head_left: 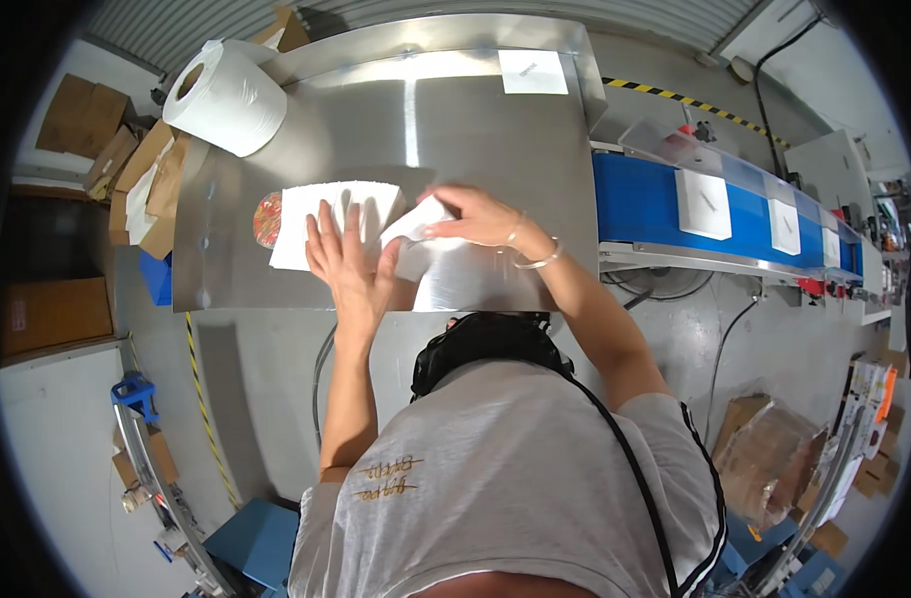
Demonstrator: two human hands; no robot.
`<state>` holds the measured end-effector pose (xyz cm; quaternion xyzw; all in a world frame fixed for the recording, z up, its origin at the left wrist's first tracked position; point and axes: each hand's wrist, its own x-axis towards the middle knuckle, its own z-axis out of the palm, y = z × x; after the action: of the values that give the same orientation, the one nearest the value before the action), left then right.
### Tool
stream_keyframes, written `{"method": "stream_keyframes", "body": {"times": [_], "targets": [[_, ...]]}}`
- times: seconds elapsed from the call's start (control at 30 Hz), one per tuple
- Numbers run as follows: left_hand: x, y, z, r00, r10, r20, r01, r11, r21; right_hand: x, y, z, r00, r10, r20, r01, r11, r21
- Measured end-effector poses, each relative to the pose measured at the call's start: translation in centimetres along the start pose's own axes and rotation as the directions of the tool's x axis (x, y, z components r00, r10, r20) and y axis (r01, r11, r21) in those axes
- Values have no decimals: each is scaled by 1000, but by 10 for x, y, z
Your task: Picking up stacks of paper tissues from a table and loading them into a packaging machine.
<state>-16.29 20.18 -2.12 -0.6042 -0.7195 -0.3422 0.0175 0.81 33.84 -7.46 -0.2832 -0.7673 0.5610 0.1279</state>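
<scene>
A white paper towel [301,231] lies on the metal table [446,130], its right end lifted and folded over. My left hand [348,257] rests on it with fingers spread, the thumb near the fold. The raised end is pinched in my right hand [472,214], which wears light bangles at the wrist. Partly covered by the towel's left edge is a round, red patterned piece [267,220].
A big white paper roll [226,98] stands at the table's far left. One folded white piece [533,72] lies at the far right corner. On the right, a blue conveyor belt [635,199] carries several white pieces. Cardboard boxes [82,115] are stacked left.
</scene>
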Motion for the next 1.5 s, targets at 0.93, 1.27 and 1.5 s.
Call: {"method": "stream_keyframes", "body": {"times": [0.93, 1.27, 1.5], "targets": [[5, -25, -7, 1000, 13, 14, -14, 999, 33, 17, -3, 18, 995, 58, -84, -49, 992, 114], [5, -35, 3, 992, 73, -100, -63, 994, 93, -180, 208, -145, 637, 26, -770, -751, 249, -612], [0, -37, 0, 997, 36, -68, -31, 997, 71, -106, 87, -94, 582, -269, -767, -519, 604, -605]]}}
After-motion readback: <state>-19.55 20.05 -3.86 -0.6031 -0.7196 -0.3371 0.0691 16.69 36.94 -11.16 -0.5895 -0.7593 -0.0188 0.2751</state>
